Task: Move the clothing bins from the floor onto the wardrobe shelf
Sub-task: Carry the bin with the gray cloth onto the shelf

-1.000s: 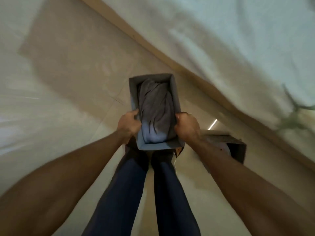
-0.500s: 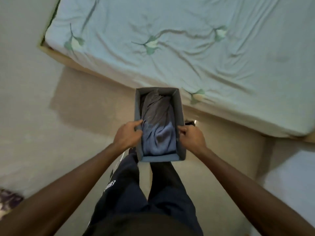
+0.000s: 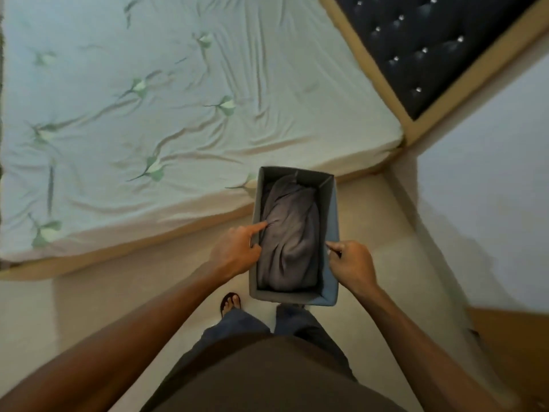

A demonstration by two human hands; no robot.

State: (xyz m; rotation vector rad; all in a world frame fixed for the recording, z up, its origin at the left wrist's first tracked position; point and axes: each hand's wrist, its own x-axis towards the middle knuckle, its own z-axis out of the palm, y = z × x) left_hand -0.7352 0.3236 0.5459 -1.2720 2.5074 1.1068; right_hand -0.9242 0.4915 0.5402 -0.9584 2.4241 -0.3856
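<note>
Pale beige smooth floor (image 3: 386,263) across the lower half, dim indoor light. Large bed with a wrinkled pale mint sheet printed with green leaf motifs (image 3: 178,99) fills the upper left; tan wooden bed frame edge (image 3: 118,257) runs along its near side. Black tufted padded headboard with shiny studs (image 3: 421,49) at top right, bordered by a tan frame. Plain white wall (image 3: 490,188) on the right, meeting the floor. Brown wooden panel (image 3: 511,346) at lower right, identity unclear.
</note>
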